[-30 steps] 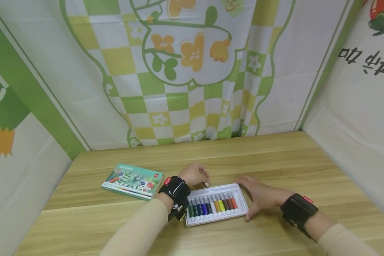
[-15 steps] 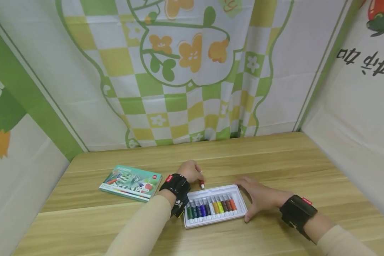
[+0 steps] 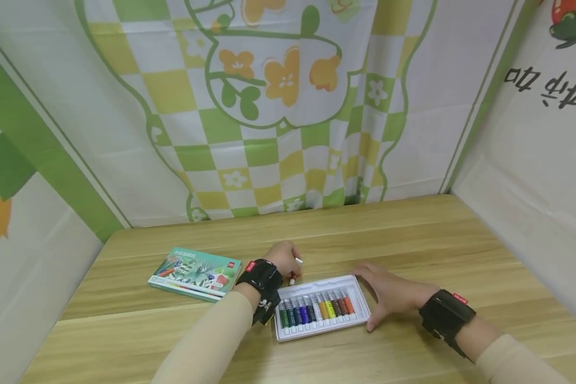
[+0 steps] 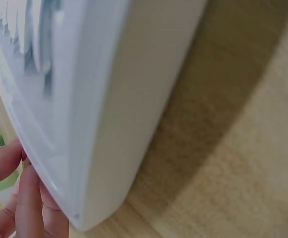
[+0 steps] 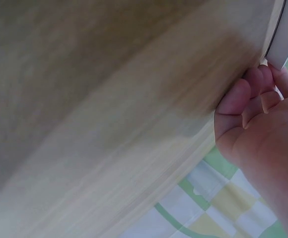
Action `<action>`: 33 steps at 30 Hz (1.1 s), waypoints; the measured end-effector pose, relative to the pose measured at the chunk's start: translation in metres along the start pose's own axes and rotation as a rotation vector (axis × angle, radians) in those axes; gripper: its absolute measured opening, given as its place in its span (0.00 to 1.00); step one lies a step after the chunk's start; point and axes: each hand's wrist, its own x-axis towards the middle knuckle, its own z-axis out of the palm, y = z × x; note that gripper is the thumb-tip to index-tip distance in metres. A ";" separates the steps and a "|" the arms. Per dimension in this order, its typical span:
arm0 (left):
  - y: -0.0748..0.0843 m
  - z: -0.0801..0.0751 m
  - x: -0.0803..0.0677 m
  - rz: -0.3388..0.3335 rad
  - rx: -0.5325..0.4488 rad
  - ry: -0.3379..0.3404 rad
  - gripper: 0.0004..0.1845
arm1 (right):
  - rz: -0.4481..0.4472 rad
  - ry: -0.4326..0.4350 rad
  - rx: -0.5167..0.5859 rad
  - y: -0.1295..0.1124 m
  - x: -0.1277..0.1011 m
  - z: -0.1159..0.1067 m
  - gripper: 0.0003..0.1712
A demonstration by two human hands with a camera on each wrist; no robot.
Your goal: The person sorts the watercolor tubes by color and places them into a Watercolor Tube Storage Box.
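My left hand [image 3: 284, 258] pinches a small paint tube [image 3: 293, 278] with a red band and white cap, just behind the back edge of a white tray [image 3: 361, 301]. In the left wrist view, the fingertips [image 4: 30, 198] are close to the tray's rim, which hides most of the tube. A row of paint tubes [image 3: 317, 309], green through blue, yellow and brown to orange, lies in the tray. My right hand [image 3: 396, 292] spans the tray's right end, fingers at the back corner and thumb near the front one. In the right wrist view, its fingers [image 5: 236, 96] rest beside the tray's edge.
A flat teal box [image 3: 197, 272] with a plant picture lies left of the tray on the wooden table [image 3: 403, 234]. A green-and-white checked cloth [image 3: 269, 154] hangs behind the table, with printed fabric walls [image 3: 528, 160] at the sides.
The left hand has shifted slightly left and turned the red-banded tube behind the tray, so its cap has moved left. The right hand and the tray stay almost in place.
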 end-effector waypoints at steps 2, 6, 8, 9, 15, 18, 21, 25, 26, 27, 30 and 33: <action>-0.001 -0.002 0.000 -0.018 -0.039 -0.005 0.14 | 0.003 0.001 -0.004 -0.001 0.000 0.000 0.69; 0.000 -0.006 -0.002 -0.050 -0.125 -0.020 0.13 | 0.011 0.004 -0.003 -0.001 0.000 0.001 0.69; 0.002 -0.010 -0.005 -0.054 -0.148 -0.016 0.14 | 0.013 0.005 -0.001 0.000 0.000 0.002 0.70; 0.003 -0.011 -0.006 -0.053 -0.156 -0.013 0.14 | 0.013 0.005 -0.001 0.000 0.000 0.002 0.70; 0.011 -0.012 -0.013 0.011 -0.174 0.010 0.10 | 0.020 0.000 0.005 -0.003 0.000 0.001 0.70; 0.016 -0.010 -0.015 0.041 -0.221 0.008 0.10 | 0.027 0.000 0.018 -0.003 0.000 0.001 0.69; 0.022 -0.006 -0.018 0.039 -0.293 0.005 0.09 | 0.023 0.001 0.026 -0.003 0.000 0.002 0.68; 0.026 -0.002 -0.020 0.016 -0.421 0.002 0.07 | 0.018 0.001 0.026 -0.002 0.000 0.004 0.68; 0.027 0.000 -0.020 0.012 -0.458 0.001 0.07 | 0.019 0.001 0.026 -0.001 0.000 0.004 0.68; 0.028 0.001 -0.021 0.008 -0.489 0.000 0.07 | 0.022 0.003 0.026 -0.001 0.000 0.004 0.69; 0.033 0.006 -0.023 -0.007 -0.579 -0.003 0.07 | 0.016 0.003 0.018 -0.001 0.001 0.003 0.68; 0.039 0.011 -0.026 -0.022 -0.644 -0.011 0.08 | 0.019 0.002 0.017 -0.001 0.001 0.002 0.69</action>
